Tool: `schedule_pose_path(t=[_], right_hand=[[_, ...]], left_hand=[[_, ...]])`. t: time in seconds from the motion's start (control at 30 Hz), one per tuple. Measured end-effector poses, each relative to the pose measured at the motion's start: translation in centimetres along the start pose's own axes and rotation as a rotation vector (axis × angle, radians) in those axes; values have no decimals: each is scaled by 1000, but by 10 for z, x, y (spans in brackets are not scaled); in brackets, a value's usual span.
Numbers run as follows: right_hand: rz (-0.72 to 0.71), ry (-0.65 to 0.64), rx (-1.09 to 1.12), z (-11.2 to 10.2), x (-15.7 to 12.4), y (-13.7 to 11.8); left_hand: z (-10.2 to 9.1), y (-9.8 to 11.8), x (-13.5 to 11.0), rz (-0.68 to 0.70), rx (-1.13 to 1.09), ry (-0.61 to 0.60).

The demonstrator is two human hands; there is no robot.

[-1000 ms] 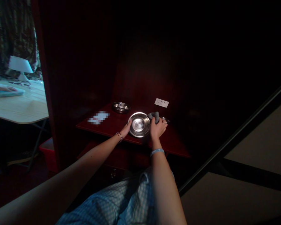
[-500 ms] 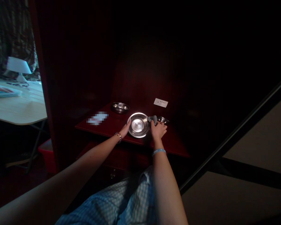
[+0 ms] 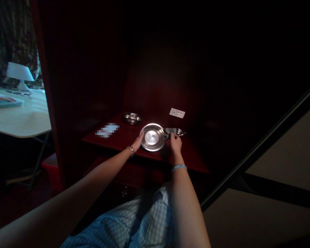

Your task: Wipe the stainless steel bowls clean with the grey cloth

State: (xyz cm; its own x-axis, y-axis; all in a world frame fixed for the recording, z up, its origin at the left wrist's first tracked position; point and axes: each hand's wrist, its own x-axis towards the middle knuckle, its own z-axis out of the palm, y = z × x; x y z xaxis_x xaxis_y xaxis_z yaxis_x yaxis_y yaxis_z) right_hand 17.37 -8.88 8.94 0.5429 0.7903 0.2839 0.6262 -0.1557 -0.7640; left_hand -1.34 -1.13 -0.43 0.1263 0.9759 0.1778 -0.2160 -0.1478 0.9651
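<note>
A lamp (image 3: pixel 20 71) stands on a pale table (image 3: pixel 22 119).

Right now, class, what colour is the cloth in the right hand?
The cloth is grey, seen best in the head view.

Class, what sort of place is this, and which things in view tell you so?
Likely an indoor room, perhaps in a home: there is a white wall socket, a lamp on a pale table, and a dark curtain behind the lamp.
</note>
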Motion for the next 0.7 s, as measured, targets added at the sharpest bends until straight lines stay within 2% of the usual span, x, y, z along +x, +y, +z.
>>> schedule_pose_path(t=[0.13, 0.33, 0.7], right_hand=[[27, 17, -28, -1, 2, 6], [-74, -43, -8, 4, 2, 5], [-145, 63, 67, 3, -8, -8]], left_hand=[[1, -2, 2, 44, -7, 0], [0, -4, 4, 25, -22, 17], [0, 1, 2, 32, -51, -53]])
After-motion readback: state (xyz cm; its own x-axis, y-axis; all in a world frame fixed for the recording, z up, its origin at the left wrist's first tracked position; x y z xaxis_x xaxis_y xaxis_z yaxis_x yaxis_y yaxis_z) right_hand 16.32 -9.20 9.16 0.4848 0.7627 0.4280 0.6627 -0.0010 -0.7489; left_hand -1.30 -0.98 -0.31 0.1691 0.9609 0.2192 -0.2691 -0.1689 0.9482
